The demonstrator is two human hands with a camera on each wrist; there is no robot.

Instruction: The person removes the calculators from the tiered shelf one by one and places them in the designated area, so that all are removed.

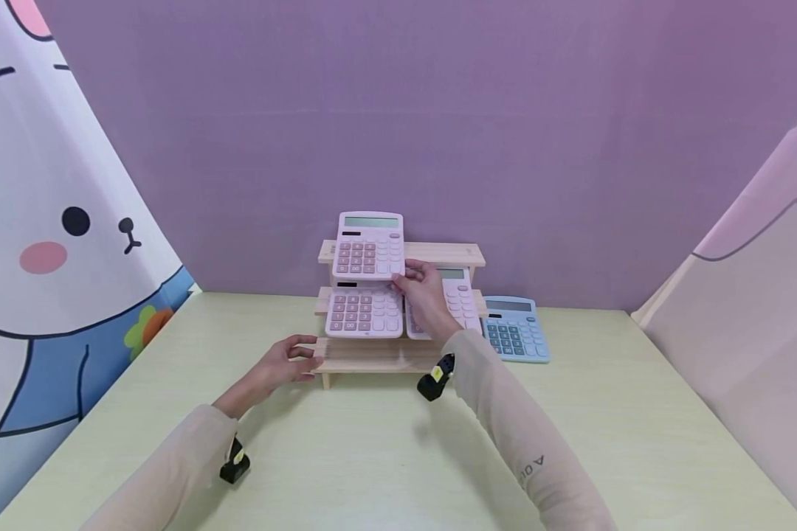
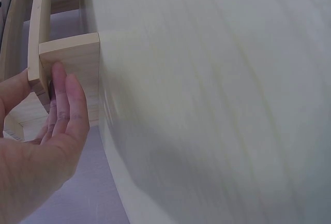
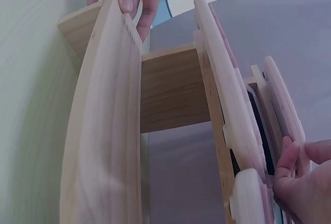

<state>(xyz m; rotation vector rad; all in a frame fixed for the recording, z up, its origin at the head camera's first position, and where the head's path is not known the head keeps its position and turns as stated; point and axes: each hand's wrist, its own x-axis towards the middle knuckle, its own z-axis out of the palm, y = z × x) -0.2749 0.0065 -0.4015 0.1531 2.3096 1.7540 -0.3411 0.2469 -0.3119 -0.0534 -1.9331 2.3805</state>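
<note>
A tiered wooden stand (image 1: 372, 355) rises in three steps. My right hand (image 1: 427, 295) pinches the lower right corner of a pink calculator (image 1: 370, 258) that leans upright at the left of the top step. In the right wrist view, thumb and fingers (image 3: 289, 169) meet at that calculator's edge. Two more pink calculators lean on the middle step: the left one (image 1: 364, 318), and the right one (image 1: 465, 302), partly behind my right hand. My left hand (image 1: 284, 363) holds the left end of the bottom step, thumb above and fingers (image 2: 62, 100) underneath.
On the pale table (image 1: 345, 457), a blue calculator (image 1: 518, 332) lies just right of the stand. A purple backdrop (image 1: 438, 125) closes off the back. Cartoon-printed cloth (image 1: 53, 184) hangs at the left, and a pale pink cloth (image 1: 750, 295) at the right.
</note>
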